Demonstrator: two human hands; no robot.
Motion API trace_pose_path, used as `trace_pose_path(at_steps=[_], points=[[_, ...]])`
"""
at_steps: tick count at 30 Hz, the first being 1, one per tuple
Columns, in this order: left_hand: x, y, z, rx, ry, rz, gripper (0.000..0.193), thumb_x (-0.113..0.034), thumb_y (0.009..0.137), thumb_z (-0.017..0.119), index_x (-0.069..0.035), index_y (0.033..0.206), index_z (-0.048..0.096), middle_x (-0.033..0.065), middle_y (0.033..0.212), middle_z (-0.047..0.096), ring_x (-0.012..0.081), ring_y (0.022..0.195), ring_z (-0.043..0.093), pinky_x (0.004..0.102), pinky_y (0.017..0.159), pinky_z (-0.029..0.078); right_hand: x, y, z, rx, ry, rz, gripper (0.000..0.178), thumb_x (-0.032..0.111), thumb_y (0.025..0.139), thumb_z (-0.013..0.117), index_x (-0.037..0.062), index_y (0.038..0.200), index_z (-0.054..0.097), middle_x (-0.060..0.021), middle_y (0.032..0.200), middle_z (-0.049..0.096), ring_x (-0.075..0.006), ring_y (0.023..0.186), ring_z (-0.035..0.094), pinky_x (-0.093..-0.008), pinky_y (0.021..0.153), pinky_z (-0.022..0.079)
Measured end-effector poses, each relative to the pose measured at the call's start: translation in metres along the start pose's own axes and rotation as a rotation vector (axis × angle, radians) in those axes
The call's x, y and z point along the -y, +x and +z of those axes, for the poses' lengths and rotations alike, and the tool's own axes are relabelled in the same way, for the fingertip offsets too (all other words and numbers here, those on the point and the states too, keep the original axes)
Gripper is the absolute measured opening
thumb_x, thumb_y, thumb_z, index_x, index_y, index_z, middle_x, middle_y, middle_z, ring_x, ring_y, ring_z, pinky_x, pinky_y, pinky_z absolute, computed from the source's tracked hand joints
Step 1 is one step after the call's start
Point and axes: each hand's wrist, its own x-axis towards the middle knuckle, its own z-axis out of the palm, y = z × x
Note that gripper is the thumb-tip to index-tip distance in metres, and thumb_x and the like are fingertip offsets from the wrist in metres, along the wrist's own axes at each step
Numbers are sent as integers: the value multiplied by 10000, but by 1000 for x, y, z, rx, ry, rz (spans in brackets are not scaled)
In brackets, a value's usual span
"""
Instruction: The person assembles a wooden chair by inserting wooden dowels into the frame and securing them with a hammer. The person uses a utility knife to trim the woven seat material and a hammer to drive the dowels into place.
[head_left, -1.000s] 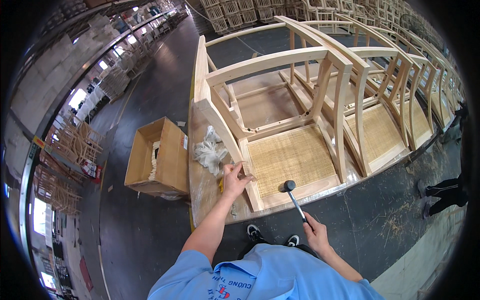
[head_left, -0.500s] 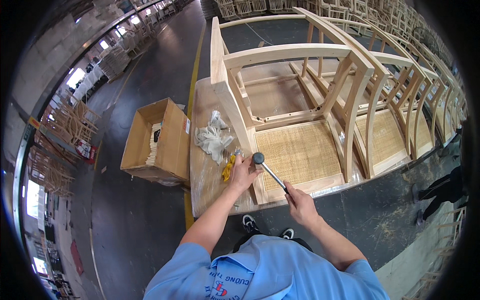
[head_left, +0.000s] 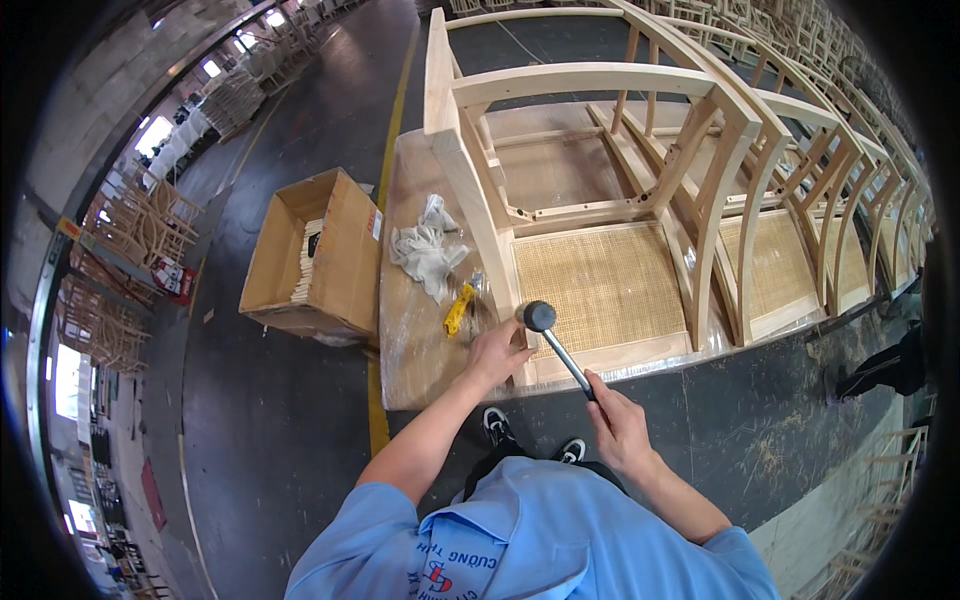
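A rubber mallet (head_left: 540,318), with a round black head and a metal shaft, is in my right hand (head_left: 622,430), which is wrapped round its dark grip. The head hovers just over the fingers of my left hand (head_left: 500,354). Those fingers are closed at the near left corner of a pale wooden chair frame (head_left: 470,190); whether a small piece is pinched in them is hidden. The chair lies tipped over, and its woven cane panel (head_left: 600,285) shows right of the mallet head. Left of my left hand lies a yellow tool with a metallic end (head_left: 459,309).
A crumpled whitish cloth (head_left: 425,248) lies on the plastic-wrapped platform (head_left: 415,350). On the floor at left stands an open cardboard box (head_left: 345,270) holding pale wooden strips. More chair frames (head_left: 800,225) run in a row to the right. A person's dark-clothed leg (head_left: 885,365) shows far right.
The mallet and my right hand have shifted slightly right and lower. My left hand has moved a little lower, uncovering more of the yellow tool. The view has shifted slightly too.
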Motion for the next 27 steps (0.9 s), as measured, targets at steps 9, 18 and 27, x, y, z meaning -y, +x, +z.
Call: trace_pose_path(at_steps=[9,18,27], points=[[-13,-27,13,-51,-62,-27,626,-245,879,832,-142,1438,568,146,1130,782,329,1060,760,428,935,588,-19,-23,-3,101,-82,-10,536,5,975,654,10,1500,545,-160,832,610,-348,671,616,-424,634,526],[3,-36,35,-105,-123,11,654,-238,863,837,-123,1441,552,191,1135,760,384,1049,748,462,883,602,-30,-39,-7,147,-162,-13,543,17,947,680,17,1479,570,-136,808,601,-347,672,630,-444,616,532],[-15,-49,32,-82,-61,-25,683,-152,873,798,-114,1473,474,242,1189,731,433,1143,704,485,959,576,-31,-53,-11,134,-84,-67,508,-31,948,646,-61,1448,559,-181,813,597,-337,662,596,-421,606,496]])
